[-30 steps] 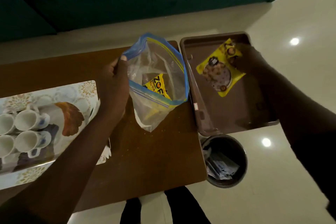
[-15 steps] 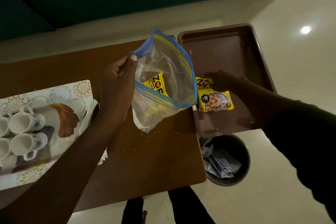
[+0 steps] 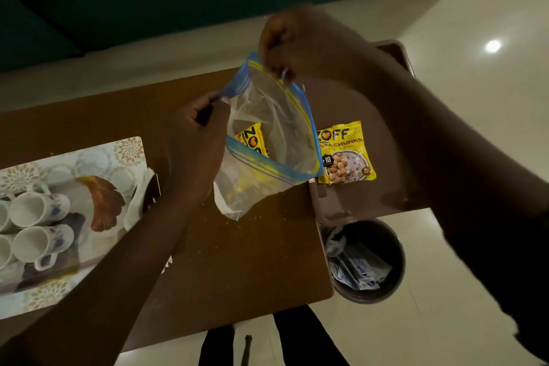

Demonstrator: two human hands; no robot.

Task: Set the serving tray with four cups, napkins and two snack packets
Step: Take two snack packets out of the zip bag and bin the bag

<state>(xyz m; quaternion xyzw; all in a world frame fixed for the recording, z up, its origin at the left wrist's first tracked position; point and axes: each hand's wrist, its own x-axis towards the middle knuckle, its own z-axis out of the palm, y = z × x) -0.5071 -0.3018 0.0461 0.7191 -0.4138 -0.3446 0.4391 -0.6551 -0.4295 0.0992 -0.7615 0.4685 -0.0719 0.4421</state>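
Both hands hold a clear zip bag [image 3: 267,140] open above the brown table [image 3: 231,261]: the left hand [image 3: 196,142] pinches the blue rim on the near left side, and the right hand [image 3: 300,41] pinches the far edge of the rim from above. One yellow snack packet [image 3: 252,141] sits inside the bag. A second snack packet [image 3: 346,154] lies flat in the brown tray [image 3: 356,205], just right of the bag. White cups [image 3: 32,226] stand grouped on a patterned serving tray [image 3: 127,151] at the table's left, with a white napkin [image 3: 138,202] at its right edge. On the floor below the brown tray stands a bin [image 3: 386,249] holding wrappers.
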